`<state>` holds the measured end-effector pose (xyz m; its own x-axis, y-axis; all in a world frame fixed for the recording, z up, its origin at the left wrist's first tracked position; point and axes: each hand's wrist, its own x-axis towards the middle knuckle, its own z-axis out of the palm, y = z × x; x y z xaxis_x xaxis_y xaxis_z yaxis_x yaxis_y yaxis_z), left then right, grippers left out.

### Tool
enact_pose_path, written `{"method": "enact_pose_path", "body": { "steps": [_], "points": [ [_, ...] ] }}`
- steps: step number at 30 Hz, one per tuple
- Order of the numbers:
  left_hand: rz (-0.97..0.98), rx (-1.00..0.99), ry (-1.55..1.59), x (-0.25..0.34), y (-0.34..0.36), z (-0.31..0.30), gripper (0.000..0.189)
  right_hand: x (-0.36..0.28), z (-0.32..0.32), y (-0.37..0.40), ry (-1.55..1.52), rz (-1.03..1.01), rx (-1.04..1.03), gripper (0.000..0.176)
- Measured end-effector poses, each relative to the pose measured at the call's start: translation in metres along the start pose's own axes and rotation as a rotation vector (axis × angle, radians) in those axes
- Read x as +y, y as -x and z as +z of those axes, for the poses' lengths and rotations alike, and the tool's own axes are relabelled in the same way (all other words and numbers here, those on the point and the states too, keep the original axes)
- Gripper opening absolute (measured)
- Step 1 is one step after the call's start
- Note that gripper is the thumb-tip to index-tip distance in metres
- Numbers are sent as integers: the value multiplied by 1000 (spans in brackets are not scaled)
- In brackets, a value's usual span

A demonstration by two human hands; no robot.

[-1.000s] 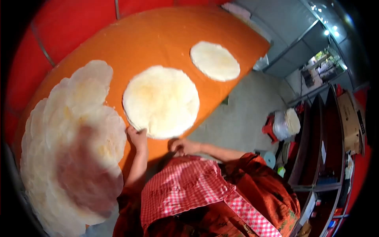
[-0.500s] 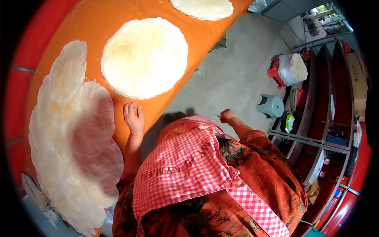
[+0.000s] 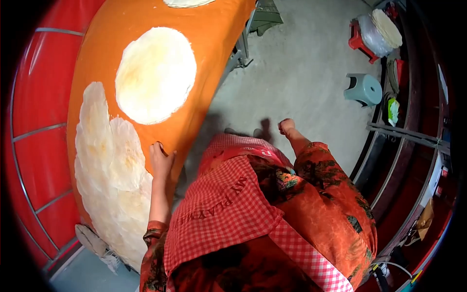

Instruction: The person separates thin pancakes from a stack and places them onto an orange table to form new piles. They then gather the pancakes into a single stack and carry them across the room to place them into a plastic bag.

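Observation:
My left hand [image 3: 161, 158] is over the orange-covered table [image 3: 202, 63], close to its edge. Its fingers are bent, with the thumb apart from them, and nothing shows in it. Just beyond it lies a round stack of thin pale flatbreads [image 3: 156, 75]. To its left, thin translucent sheets of flatbread [image 3: 114, 170] overlap in a long row. My right hand [image 3: 286, 126] hangs above the grey floor in front of my body, its fingers curled closed and nothing visible in them.
Part of another flatbread [image 3: 187, 2] shows at the far end of the table. On the right stand a blue-grey stool [image 3: 365, 90] and a red stool [image 3: 360, 45] bearing a plastic-wrapped stack [image 3: 382, 34]. Dark shelving [image 3: 413, 131] lines that side; red panels [image 3: 39, 107] line the left.
The view has shifted, with the table and breads appearing smaller and more of the red panels showing. My left hand's fingers are bent more, and it stays by the table edge. My right hand remains closed.

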<state>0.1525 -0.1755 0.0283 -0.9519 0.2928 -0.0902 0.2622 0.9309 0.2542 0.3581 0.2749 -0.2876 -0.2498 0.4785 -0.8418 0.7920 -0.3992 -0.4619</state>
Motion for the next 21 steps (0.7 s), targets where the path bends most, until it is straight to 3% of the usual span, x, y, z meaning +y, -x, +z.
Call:
{"method": "enact_pose_path", "body": {
  "steps": [3,5,6,7,8,9,10,12,14,17,18,20,21],
  "points": [
    [5,-57,21,-5,-6,3,52,15,20,-34,593,-223,-64,9],
    [1,-109,12,-10,-12,2,52,-19,48,3,365,-134,-91,12],
    [-4,-133,10,-12,-13,2,52,-36,66,23,306,-149,-180,12],
    [-14,-128,19,-10,-13,1,52,-43,93,29,-7,-109,-267,13],
    [-24,-123,29,-6,-12,-1,52,-42,119,20,-29,-160,-495,12],
    [-34,-117,39,-4,-12,-2,53,-41,148,25,-127,-172,-499,10],
    [-41,-114,50,-5,-13,-1,53,-47,173,22,150,-491,-521,8],
    [-54,-114,73,-10,-12,1,53,-61,189,38,386,-638,-482,8],
    [-63,-123,74,-11,-13,0,53,-97,169,87,295,-309,-375,8],
    [-95,-126,121,-4,-12,-5,54,-57,150,44,340,-239,-367,13],
    [-110,-122,145,-2,-12,-6,54,-38,136,21,557,-364,-417,12],
    [-66,-81,153,-2,-10,-8,50,-4,103,-10,1417,-1004,-441,12],
    [-50,-56,165,1,-9,-10,49,6,87,-15,1593,-1141,-413,12]
  ]
}}
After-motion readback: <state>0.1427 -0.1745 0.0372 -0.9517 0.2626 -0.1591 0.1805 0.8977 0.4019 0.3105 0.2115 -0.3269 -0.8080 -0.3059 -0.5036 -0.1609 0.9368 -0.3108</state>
